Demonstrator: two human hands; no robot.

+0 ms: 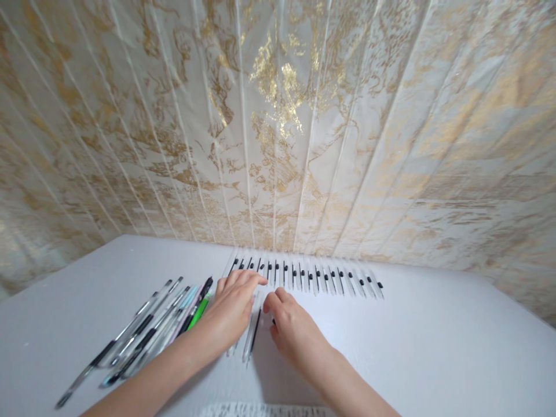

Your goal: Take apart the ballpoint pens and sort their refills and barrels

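My left hand [234, 298] reaches over the left part of a row of slim clear pen tubes [315, 284]. Its index finger stretches to the right with the thumb apart from it, and I make out nothing in it. Dark refills and small black caps lie along the row. To the right, my right hand [291, 324] has its fingers curled in, with a small black piece [274, 321] showing by the fingertips, perhaps a pen cap. Between the hands lie a clear tube [249, 336] and a thin black refill [256, 330]. More slim pieces are partly hidden below my left hand.
Left of my left forearm lies a loose pile of pens [143, 333], among them a green pen [200, 313]. A printed strip [264, 410] shows at the near edge of the white table [434, 347]. A gold-patterned curtain [278, 145] hangs behind the table.
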